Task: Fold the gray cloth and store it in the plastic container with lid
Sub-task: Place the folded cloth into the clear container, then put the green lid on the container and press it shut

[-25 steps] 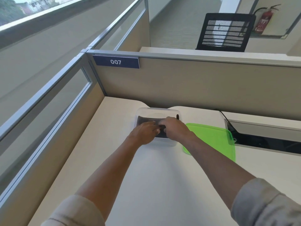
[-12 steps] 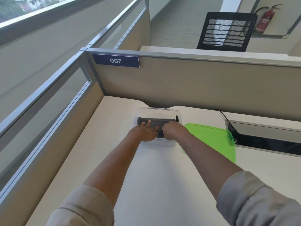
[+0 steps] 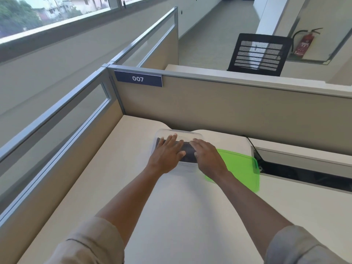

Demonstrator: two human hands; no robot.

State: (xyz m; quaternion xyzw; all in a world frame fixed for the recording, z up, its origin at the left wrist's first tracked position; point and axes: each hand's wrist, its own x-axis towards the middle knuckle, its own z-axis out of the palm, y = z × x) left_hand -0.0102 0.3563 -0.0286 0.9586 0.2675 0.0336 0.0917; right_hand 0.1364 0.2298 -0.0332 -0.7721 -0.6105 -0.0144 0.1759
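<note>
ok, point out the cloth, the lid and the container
cloth (image 3: 187, 151): head view, dark strip showing between the hands
lid (image 3: 240, 166): head view, middle of the green sheet
container (image 3: 165, 131): head view, far left rim

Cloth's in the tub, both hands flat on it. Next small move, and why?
Probably lift the right hand off and reach for the green lid lying flat on the desk just right of the clear container. The gray cloth already sits folded inside, below the rim, and both palms rest open on it, the left hand gripping nothing. The container is uncovered, so closing looks like what remains.
</note>
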